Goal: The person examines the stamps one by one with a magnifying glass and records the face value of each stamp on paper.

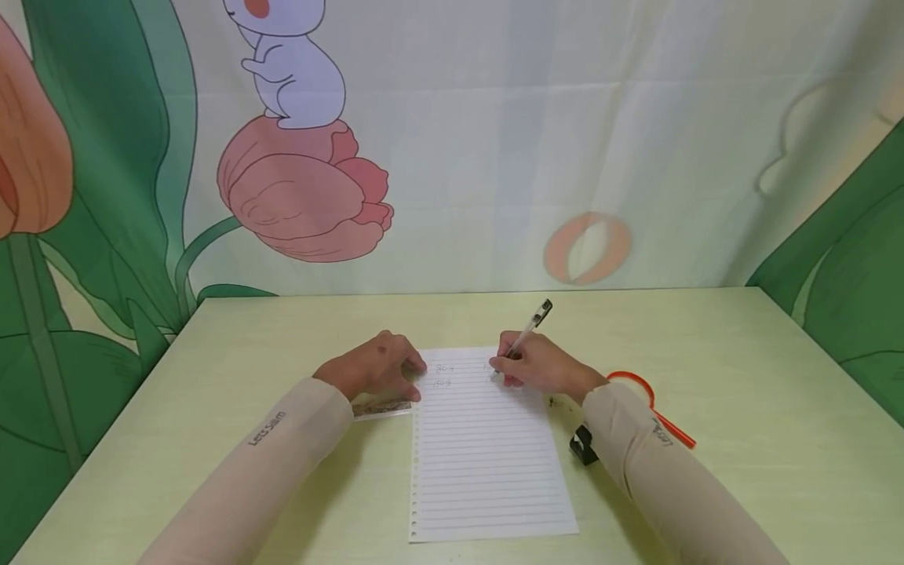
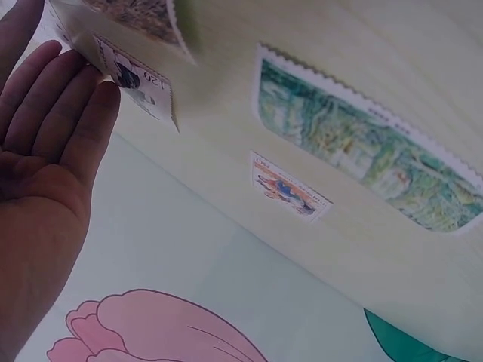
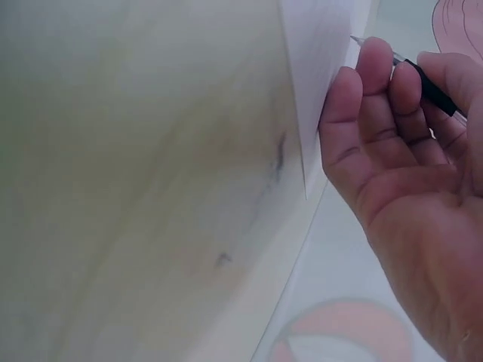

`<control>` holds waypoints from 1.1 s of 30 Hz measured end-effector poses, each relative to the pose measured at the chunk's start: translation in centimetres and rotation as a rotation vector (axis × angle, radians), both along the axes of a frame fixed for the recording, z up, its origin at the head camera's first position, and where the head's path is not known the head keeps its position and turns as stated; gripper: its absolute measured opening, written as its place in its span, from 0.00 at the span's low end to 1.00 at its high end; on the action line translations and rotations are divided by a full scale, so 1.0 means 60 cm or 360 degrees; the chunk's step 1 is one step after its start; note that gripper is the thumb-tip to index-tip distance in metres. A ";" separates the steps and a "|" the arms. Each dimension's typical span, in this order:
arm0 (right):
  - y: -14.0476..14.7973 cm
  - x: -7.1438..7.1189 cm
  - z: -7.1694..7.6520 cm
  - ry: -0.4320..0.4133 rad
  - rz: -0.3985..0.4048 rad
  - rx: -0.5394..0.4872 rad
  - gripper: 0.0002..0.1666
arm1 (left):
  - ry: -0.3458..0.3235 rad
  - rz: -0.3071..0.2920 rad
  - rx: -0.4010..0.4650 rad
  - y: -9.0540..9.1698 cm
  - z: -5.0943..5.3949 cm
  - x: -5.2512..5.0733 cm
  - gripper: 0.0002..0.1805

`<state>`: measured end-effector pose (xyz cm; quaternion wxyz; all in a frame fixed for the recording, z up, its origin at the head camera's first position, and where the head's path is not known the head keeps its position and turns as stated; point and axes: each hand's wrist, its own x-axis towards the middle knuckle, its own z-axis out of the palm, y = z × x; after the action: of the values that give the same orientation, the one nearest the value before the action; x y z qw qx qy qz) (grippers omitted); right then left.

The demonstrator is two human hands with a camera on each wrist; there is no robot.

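A sheet of lined paper [image 1: 487, 471] with punched holes down its left edge lies on the table, handwriting near its top. My right hand [image 1: 540, 365] pinches a pen [image 1: 531, 322] with a clear barrel and dark cap end, its tip at the upper right of the sheet. In the right wrist view the pen's dark grip [image 3: 434, 87] shows between the fingers. The left hand [image 1: 377, 365] rests at the sheet's upper left edge, fingers loosely bent. Beside it in the left wrist view are a stamp marked 1.20 [image 2: 143, 89] and a brown stamp [image 2: 143, 16].
A large green landscape stamp [image 2: 355, 143] and a small orange-and-blue stamp [image 2: 287, 192] lie left of the left hand. An orange ring with a straight handle [image 1: 676, 429] and a small black object [image 1: 582, 446] sit by the right sleeve. A printed curtain [image 1: 459, 157] hangs behind the table.
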<state>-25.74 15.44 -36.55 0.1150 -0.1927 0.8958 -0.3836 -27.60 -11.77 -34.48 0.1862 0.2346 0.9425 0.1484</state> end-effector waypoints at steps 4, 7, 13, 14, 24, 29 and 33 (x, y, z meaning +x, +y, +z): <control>-0.001 -0.001 0.001 0.0009 -0.0001 0.0025 0.10 | -0.0001 0.0007 -0.0001 -0.002 0.000 0.000 0.25; 0.001 0.000 0.002 -0.0025 -0.0013 -0.0022 0.10 | -0.0008 0.0019 -0.0005 -0.002 -0.001 0.001 0.25; 0.009 0.002 0.003 -0.0072 -0.0003 -0.0084 0.11 | -0.0012 0.0015 -0.0014 0.000 0.001 0.002 0.25; 0.010 0.002 0.003 -0.0071 0.0003 -0.0087 0.10 | -0.0013 0.0020 -0.0017 0.000 0.002 0.002 0.25; 0.011 0.003 0.003 -0.0048 0.0030 -0.0106 0.10 | -0.0012 0.0035 -0.0014 0.000 0.001 0.003 0.25; 0.009 0.003 0.002 -0.0043 0.0034 -0.0096 0.10 | -0.0007 0.0029 -0.0016 0.000 -0.001 0.001 0.25; 0.006 0.002 0.001 -0.0038 0.0034 -0.0081 0.10 | 0.0000 0.0026 -0.0028 -0.001 -0.001 0.001 0.25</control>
<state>-25.59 15.80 -36.46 0.1248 -0.2006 0.8822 -0.4072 -27.51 -11.80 -34.55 0.1869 0.2253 0.9457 0.1415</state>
